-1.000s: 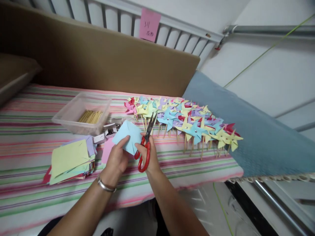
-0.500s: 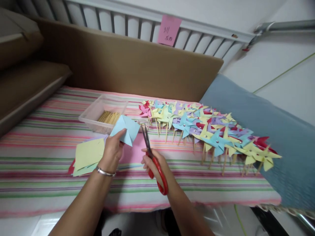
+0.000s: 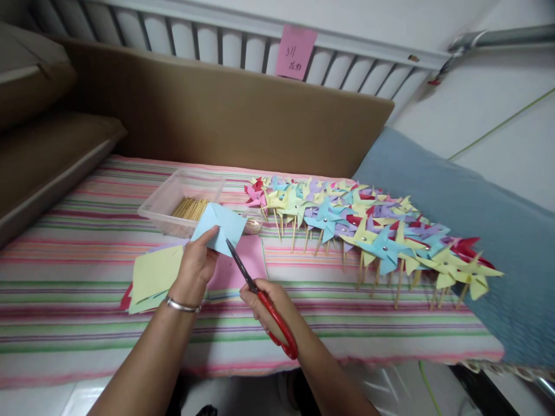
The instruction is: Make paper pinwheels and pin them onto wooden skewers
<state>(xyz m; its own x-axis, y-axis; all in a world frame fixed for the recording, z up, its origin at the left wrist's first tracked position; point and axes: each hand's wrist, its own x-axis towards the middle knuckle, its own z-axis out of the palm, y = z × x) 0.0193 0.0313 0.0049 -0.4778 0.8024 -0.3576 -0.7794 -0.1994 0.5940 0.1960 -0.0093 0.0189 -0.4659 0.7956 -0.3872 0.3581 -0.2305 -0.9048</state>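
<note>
My left hand point(image 3: 195, 267) pinches a light blue paper square point(image 3: 222, 226) by its lower left edge and holds it above the striped cloth. My right hand point(image 3: 271, 303) grips red-handled scissors point(image 3: 264, 303); their dark blades point up and left, with the tips at the blue square's lower edge. Under the blue square a pink paper sheet point(image 3: 243, 266) lies flat. A stack of coloured paper sheets point(image 3: 154, 276), yellow-green on top, rests left of my left wrist.
Many finished paper pinwheels on wooden sticks point(image 3: 368, 231) lie in a row to the right. A clear plastic tub point(image 3: 173, 199) holds wooden sticks. A brown cardboard panel point(image 3: 225, 115) stands behind; a blue mat point(image 3: 477, 231) lies at right. The striped cloth point(image 3: 87, 312) ends at the near edge.
The scissors swung from pointing up beside the blue square to pointing up-left with their tips at its lower edge. The camera view shifted left one second ago and has since settled.
</note>
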